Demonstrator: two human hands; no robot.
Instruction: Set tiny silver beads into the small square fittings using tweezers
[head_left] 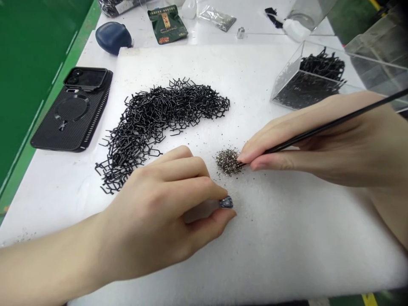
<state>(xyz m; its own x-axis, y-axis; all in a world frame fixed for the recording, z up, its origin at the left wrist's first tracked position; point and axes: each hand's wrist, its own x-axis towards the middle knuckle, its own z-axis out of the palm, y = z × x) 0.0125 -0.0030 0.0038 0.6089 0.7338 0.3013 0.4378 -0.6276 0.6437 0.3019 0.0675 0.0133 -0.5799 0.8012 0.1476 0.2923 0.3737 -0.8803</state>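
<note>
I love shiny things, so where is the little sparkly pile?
In the head view, the sparkly pile lies just right of the middle, at the tip of the thin black tool in the right hand, beyond the left hand.

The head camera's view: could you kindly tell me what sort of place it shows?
Probably a small-parts workshop or factory, judging by the heap of bent black pieces, the pile of tiny metallic bits and the clear bin holding more black pieces.

The left grip (159, 208) and left arm (54, 259), toward eight o'clock, are bare; the right grip (341, 165), at three, is bare too.
</note>
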